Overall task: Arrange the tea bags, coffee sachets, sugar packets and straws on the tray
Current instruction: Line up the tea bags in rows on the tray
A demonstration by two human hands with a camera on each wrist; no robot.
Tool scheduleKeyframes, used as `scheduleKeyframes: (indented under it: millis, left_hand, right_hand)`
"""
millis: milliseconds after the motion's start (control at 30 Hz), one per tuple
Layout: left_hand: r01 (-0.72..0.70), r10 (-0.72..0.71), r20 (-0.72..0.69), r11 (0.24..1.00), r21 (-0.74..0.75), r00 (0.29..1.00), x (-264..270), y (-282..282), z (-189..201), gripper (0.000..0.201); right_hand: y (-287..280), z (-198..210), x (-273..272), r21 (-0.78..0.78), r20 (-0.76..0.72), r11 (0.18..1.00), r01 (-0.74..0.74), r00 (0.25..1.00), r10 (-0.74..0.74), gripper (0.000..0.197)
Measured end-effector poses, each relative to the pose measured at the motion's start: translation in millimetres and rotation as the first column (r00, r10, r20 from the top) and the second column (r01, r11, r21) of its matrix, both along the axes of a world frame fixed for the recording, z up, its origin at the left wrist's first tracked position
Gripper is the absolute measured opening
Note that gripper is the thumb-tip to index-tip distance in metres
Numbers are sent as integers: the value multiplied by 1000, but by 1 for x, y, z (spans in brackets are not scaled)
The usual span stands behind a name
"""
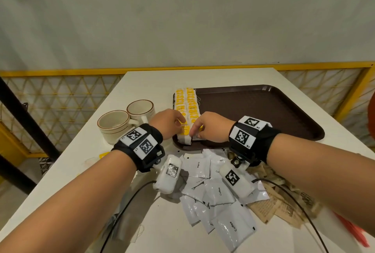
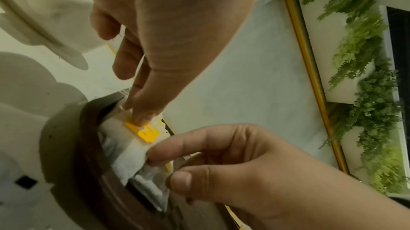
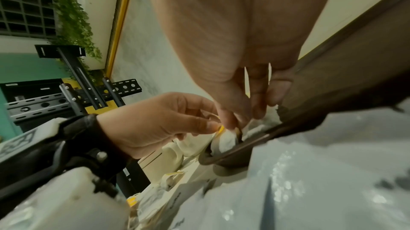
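Two rows of tea bags [image 1: 187, 101] with yellow tags lie along the left edge of the brown tray [image 1: 263, 108]. At the tray's near left corner both hands work on the nearest tea bags [image 2: 131, 160]. My left hand [image 1: 182, 128] pinches a yellow tag [image 2: 146, 134] between thumb and forefinger. My right hand [image 1: 194, 133] pinches the white tea bag beside it. White coffee sachets [image 1: 220, 190] lie loose on the table under my wrists. Brown sugar packets [image 1: 284, 200] lie to their right, and red straws [image 1: 353, 230] at the lower right edge.
Two cream cups [image 1: 113, 124] [image 1: 140, 110] stand left of the tray, close to my left hand. A loose tea bag tag [image 1: 104, 154] lies near the table's left edge. A yellow railing [image 1: 60, 73] runs behind the white table [image 1: 154, 82].
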State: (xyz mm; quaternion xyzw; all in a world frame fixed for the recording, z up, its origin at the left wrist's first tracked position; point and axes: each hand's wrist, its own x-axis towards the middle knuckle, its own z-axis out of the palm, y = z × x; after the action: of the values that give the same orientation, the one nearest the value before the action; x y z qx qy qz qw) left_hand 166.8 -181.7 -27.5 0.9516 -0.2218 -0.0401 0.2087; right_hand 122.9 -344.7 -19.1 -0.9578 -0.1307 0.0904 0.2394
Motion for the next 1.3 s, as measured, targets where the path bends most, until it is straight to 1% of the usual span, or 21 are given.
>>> scheduleKeyframes:
  millis: [167, 267, 367, 500, 567, 667, 800, 867, 933, 1000, 1100, 1200, 1300]
  left_hand:
    - [-48, 49, -37, 999, 17, 998, 3, -3, -3, 19]
    - [-74, 75, -47, 997, 23, 996, 5, -4, -3, 17]
    - [-89, 90, -55, 996, 27, 994, 5, -3, -2, 13]
    - [-98, 98, -87, 995, 8, 991, 3, -2, 0, 14]
    - [-106, 101, -94, 993, -46, 990, 0, 2, 3, 15]
    - [-107, 95, -110, 987, -117, 989, -7, 16, 15, 14]
    - [-116, 90, -202, 986, -121, 975, -24, 60, 38, 6]
    - [-115, 98, -214, 991, -69, 972, -33, 86, 44, 4]
    - [-95, 104, -192, 994, 55, 976, -40, 106, 43, 5]
    - [-71, 105, -154, 975, 212, 983, -44, 118, 36, 11]
    - [-50, 96, -119, 938, 344, 988, -47, 124, 20, 26]
    - [-78, 127, -103, 917, 390, 986, -47, 121, 9, 34]
    - [-102, 152, -109, 923, 372, 982, -43, 119, 6, 29]
  right_hand:
    - [1, -4, 1, -12, -11, 1000, 14, 1000, -14, 26]
    - [-2, -3, 1, 23, 14, 1000, 13, 1000, -13, 24]
    - [-2, -2, 0, 41, -2, 999, -28, 1000, 29, 30]
    - [6, -5, -2, -75, -34, 986, -150, 988, 148, 45]
    - [9, -7, -2, -114, -48, 980, -164, 986, 159, 47]
    - [10, -8, 0, -120, -47, 979, -165, 986, 160, 49]
    - [8, -7, 3, -111, -45, 974, -195, 981, 191, 52]
    - [9, -5, 1, -107, -51, 975, -195, 980, 191, 47]
    - [15, -3, -2, -61, 4, 983, -172, 985, 173, 39]
    - [28, 1, -5, 13, 73, 986, -166, 984, 164, 32]
    - [51, 4, -9, 33, 77, 974, -224, 972, 221, 29]
    - [65, 2, -14, 41, 26, 965, -259, 966, 258, 28]
    - [63, 1, -19, 68, -13, 963, -262, 965, 263, 25]
